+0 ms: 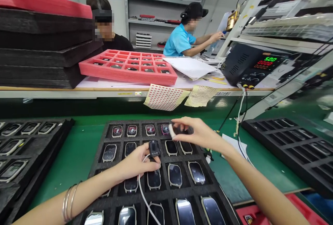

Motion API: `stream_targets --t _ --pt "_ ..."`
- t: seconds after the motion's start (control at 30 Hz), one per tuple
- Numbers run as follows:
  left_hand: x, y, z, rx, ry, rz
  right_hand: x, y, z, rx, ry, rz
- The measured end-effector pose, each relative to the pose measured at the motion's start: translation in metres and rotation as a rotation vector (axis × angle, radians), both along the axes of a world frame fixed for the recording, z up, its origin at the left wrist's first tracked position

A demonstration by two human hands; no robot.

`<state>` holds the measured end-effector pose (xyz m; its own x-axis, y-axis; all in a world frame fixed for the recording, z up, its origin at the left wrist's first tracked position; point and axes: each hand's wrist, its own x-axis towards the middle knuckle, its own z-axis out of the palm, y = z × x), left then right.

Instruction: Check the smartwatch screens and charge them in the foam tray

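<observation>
Left grip (139,162) holds one black device (154,148), right grip (199,133) one pale-edged piece (171,131) (four lit watches (132,130) nearby)

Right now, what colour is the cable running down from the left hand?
The cable is white; the head view shows it best.

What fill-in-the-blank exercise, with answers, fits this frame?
1. The left hand holds a black device on a ____ cable.
2. The right hand pinches a pale-edged item above the ____ foam tray.
3. Silver bangles circle the person's ____ arm.
4. The top digits on the power supply glow ____.

Missing words: white; black; left; green.
</observation>
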<state>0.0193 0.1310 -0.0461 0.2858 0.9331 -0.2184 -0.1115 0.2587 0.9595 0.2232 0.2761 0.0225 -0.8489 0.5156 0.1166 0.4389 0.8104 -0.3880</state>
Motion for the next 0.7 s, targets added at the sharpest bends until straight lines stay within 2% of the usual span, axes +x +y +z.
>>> stream_targets --t 0.07,0.17,0.3,0.43,0.57,0.7 --pt "0.0 0.0 -0.002 0.018 -0.012 -0.006 -0.013 -0.028 -0.006 -0.008 0.106 0.124" --pt "-0.001 -0.002 -0.005 0.07 -0.018 0.008 -0.034 -0.056 -0.019 0.118 0.083 0.223" --pt "-0.001 -0.002 -0.007 0.084 0.013 0.109 -0.049 -0.061 -0.033 0.277 0.072 0.249" --pt "0.003 -0.002 -0.007 0.137 0.046 0.22 -0.048 -0.062 -0.041 0.403 0.174 0.31" --pt "0.005 -0.005 -0.005 0.231 0.04 0.208 -0.04 -0.069 -0.049 0.363 0.319 0.309" --pt "0.004 -0.007 -0.005 0.23 0.031 0.158 -0.035 -0.072 -0.055 0.287 0.383 0.272"
